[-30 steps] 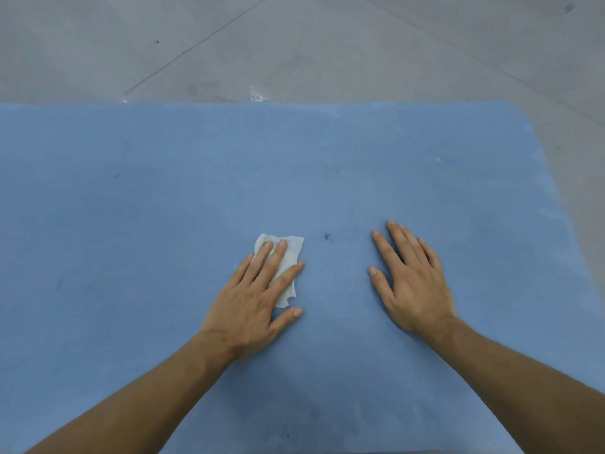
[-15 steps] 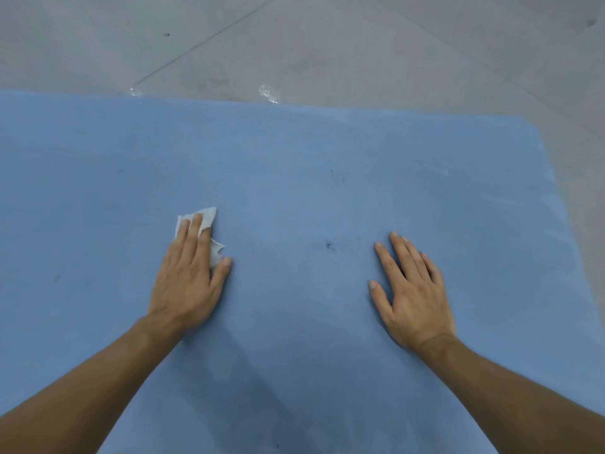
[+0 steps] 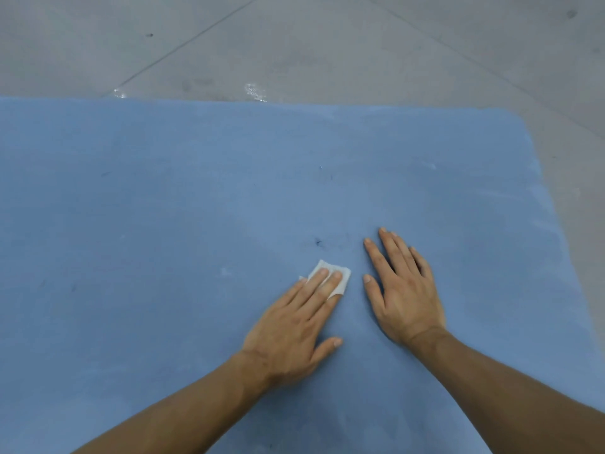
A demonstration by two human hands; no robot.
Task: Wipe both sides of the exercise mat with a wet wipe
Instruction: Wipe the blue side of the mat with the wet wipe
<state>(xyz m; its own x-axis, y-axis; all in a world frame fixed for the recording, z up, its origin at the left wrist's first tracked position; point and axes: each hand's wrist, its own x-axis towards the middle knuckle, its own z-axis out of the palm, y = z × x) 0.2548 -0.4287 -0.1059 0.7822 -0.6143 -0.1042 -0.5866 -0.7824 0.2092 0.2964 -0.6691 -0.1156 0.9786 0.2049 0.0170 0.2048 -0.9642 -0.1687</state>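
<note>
I logged: left hand (image 3: 291,332), fingers (image 3: 316,286) straight, pressing a folded white wet wipe (image 3: 345,283) onto the blue foam exercise mat (image 3: 163,208); right hand (image 3: 406,290) spread flat just right of it.

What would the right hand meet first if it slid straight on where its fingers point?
Nothing, it seems: ahead of the right hand lies only bare exercise mat up to its far edge, then grey floor.

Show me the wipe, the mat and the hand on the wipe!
wet wipe (image 3: 344,281): head view, white corner beside the fingertips.
exercise mat (image 3: 163,208): head view, bare blue surface.
left hand (image 3: 291,332): head view, back of the hand.
</note>
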